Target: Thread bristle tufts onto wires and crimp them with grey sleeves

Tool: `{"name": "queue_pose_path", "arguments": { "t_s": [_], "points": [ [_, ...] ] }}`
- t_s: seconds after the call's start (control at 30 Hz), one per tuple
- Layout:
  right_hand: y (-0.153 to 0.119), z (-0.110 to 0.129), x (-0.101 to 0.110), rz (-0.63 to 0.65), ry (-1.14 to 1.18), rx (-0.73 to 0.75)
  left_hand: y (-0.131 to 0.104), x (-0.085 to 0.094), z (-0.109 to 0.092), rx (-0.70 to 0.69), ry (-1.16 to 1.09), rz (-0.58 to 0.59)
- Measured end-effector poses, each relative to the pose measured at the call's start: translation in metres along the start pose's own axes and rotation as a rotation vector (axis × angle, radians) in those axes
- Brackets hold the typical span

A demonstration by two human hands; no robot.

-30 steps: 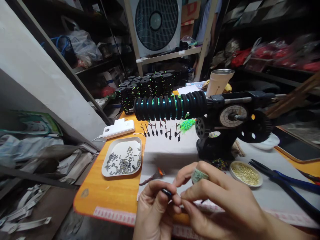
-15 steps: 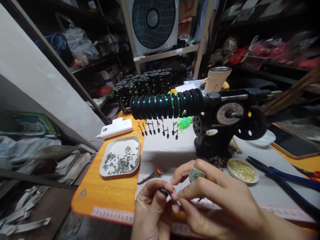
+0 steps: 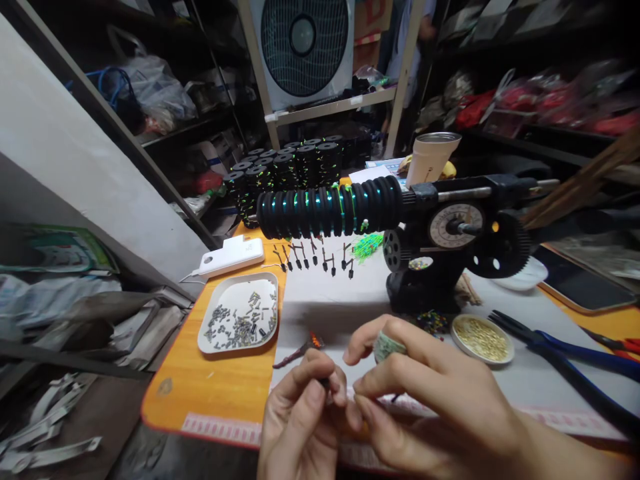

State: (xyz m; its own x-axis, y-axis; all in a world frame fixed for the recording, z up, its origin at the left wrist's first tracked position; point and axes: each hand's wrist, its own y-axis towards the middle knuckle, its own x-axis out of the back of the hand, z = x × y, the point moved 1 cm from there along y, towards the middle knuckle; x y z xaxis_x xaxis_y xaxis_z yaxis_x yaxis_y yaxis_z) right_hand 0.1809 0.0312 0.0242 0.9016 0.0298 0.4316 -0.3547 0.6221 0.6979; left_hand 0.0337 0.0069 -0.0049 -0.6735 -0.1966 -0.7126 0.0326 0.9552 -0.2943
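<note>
Near the table's front edge, my left hand (image 3: 305, 417) is closed in a pinch around a small dark piece (image 3: 325, 384), mostly hidden by the fingers. My right hand (image 3: 425, 393) is beside it on the right, thumb and index finger pressed together close to the left fingertips; anything between them is too small to make out. A greenish wrap (image 3: 388, 347) circles one right finger. Just beyond the left hand lies a dark twisted strand with an orange tip (image 3: 314, 341). Behind both hands stands a black winding device (image 3: 330, 208) with ribbed rings and green threads.
A white tray (image 3: 202, 333) of small metal parts sits left, near a white power bank (image 3: 233, 257). Pliers (image 3: 540, 343) and a dish of golden beads (image 3: 483, 339) lie right. A cup (image 3: 433, 160), black spools (image 3: 295, 163) and a fan (image 3: 303, 40) stand behind. Another person (image 3: 407, 47) is beyond.
My left hand has shifted slightly left and turned, so its fingers cover more of the dark piece. The right hand keeps its pinch. The whole view has moved a little.
</note>
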Motion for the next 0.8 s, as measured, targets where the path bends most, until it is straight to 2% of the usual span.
{"name": "queue_pose_path", "arguments": {
  "t_s": [0.13, 0.3, 0.8],
  "points": [
    [-0.0002, -0.001, -0.0011, 0.021, -0.041, 0.001, -0.0017, 0.0028, 0.0008, -0.075, 0.092, -0.06],
    [-0.0006, -0.0005, -0.0018, 0.025, -0.048, 0.003, -0.0019, -0.0005, 0.0024, -0.203, 0.14, -0.009],
    [-0.0023, -0.0013, -0.0002, 0.038, -0.04, -0.001, -0.0013, -0.0036, 0.0018, -0.232, 0.159, -0.013]
  ]
}}
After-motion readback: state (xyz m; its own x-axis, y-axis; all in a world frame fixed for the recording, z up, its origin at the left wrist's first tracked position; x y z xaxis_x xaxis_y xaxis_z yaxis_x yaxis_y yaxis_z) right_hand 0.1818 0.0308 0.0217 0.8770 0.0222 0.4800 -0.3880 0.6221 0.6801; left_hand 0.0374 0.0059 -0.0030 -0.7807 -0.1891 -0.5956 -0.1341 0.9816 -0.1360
